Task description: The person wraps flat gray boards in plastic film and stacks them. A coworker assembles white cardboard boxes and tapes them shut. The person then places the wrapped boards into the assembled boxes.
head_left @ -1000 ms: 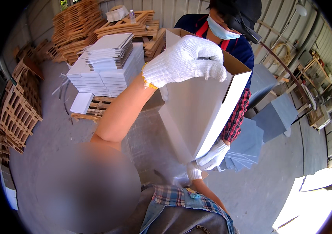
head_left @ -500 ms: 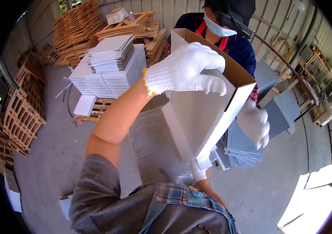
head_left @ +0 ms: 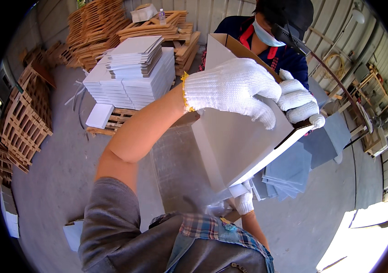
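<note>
Concrete yard with wooden pallet stacks (head_left: 34, 113) behind: left hand (head_left: 232, 88) curled over top edge of tall white cardboard box (head_left: 237, 141), long axis running down to right hand (head_left: 244, 200) gripping its bottom corner.

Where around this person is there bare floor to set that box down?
Bare concrete floor lies to the person's left, between the wooden pallets and the pallet of stacked flat boxes. The right is crowded: grey sheets and a co-worker's gloved hand on the box.
</note>
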Action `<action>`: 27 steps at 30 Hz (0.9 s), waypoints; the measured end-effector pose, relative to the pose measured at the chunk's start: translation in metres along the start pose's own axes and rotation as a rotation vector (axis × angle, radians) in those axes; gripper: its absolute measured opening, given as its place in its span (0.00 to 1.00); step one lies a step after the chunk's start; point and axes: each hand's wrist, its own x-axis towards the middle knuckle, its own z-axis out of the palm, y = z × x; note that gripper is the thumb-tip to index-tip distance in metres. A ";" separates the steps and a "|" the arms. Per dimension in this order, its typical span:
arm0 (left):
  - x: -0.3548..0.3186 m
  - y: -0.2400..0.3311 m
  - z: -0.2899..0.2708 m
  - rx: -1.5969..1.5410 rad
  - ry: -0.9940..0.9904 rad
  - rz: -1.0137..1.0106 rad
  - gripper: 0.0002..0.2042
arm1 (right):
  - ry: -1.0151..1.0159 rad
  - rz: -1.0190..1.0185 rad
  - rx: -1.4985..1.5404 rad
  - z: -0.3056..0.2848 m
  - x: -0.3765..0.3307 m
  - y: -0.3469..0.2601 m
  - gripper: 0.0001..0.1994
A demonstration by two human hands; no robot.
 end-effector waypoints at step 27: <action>-0.057 0.016 0.041 0.148 -0.109 -0.027 0.17 | 0.197 -0.145 -0.631 -0.054 0.045 0.029 0.10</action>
